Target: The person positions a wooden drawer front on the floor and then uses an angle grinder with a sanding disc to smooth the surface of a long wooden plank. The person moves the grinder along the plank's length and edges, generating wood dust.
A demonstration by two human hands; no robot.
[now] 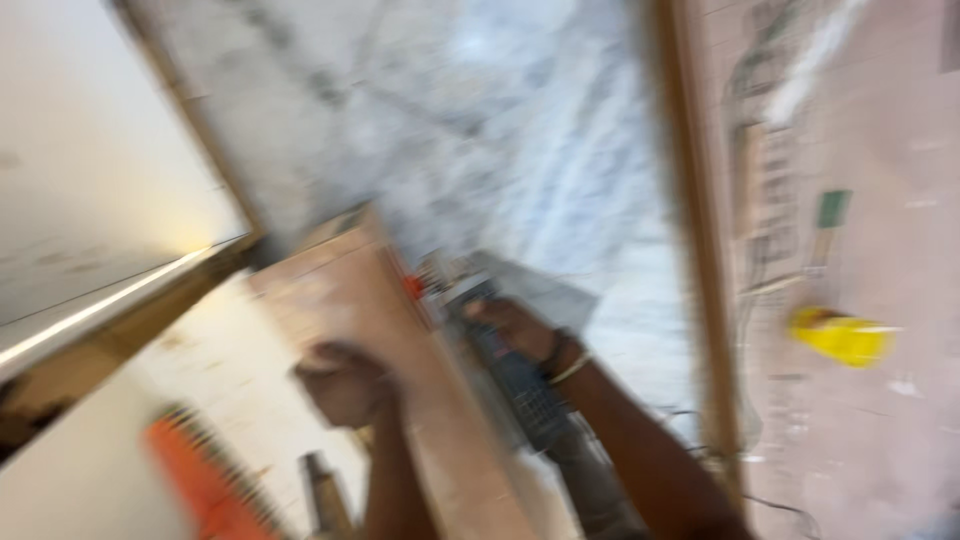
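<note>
Power tool (500, 365), dark blue-grey, is lying along the wooden board's (400, 330) edge, long axis running roughly 5 to 11 o'clock. Right hand (520, 330) is wrapping around its top. Left hand (345, 380) is sitting fisted on the board at about 9 o'clock from it; too blurry to tell if it's holding anything. Marble floor (500, 130) is lying beyond.

Left hand (345, 380) curled in fist on board (400, 340), forearm upright. Right hand (520, 328) beside board, fingers wrapped, bangle on wrist.
</note>
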